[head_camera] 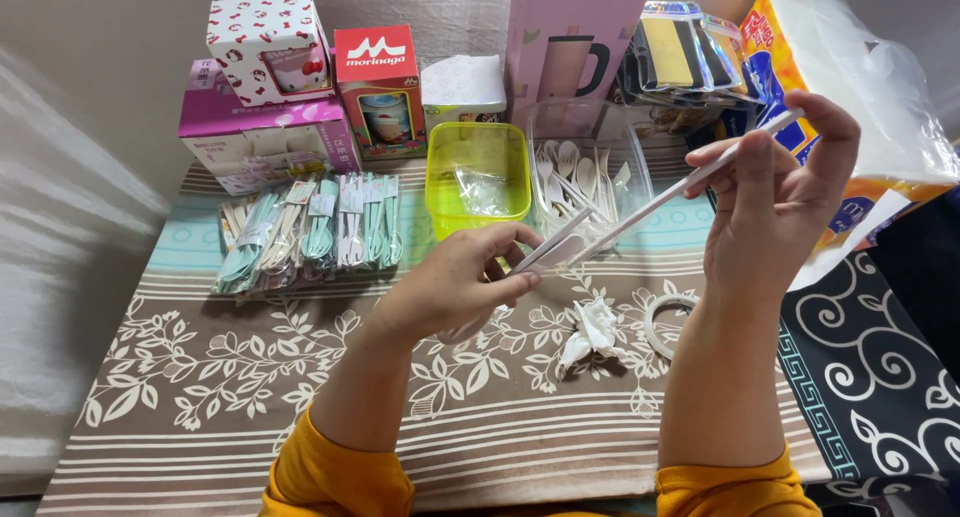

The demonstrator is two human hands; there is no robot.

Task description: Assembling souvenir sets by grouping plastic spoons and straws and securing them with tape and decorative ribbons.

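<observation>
My left hand is closed around white plastic cutlery pieces, held low over the patterned tablecloth. A long thin clear sleeve with a white utensil inside slants up to the right, and my right hand pinches its upper end between thumb and fingers. Both hands are joined by this sleeve. Behind it stands a clear plastic tub holding several white spoons and forks.
A yellow-green plastic tub stands left of the clear one. Bundles of wrapped pastel cutlery lie at the left. A crumpled white wrapper and a tape roll lie near my hands. Gift boxes and a tissue pack line the back.
</observation>
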